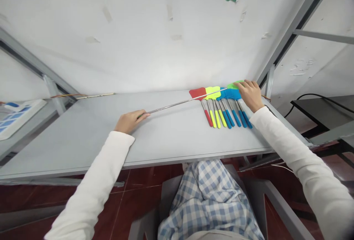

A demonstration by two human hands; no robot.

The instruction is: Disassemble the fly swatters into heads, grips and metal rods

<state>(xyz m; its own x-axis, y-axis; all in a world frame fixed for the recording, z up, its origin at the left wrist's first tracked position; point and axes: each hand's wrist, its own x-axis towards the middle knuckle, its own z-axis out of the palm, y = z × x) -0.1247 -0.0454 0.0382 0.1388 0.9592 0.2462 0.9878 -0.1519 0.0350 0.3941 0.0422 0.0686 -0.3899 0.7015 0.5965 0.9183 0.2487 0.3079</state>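
One green-headed swatter with a long metal rod runs sideways between both hands; left hand closed round its handle end, right hand pinching its head, nearer the row of red, yellow and blue plastic swatters.

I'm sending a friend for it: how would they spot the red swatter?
On the grey table, near the white wall, lies a row of swatters. The red swatter is at its left end. Its head and grip are both red, unlike the yellow swatters and blue swatters.
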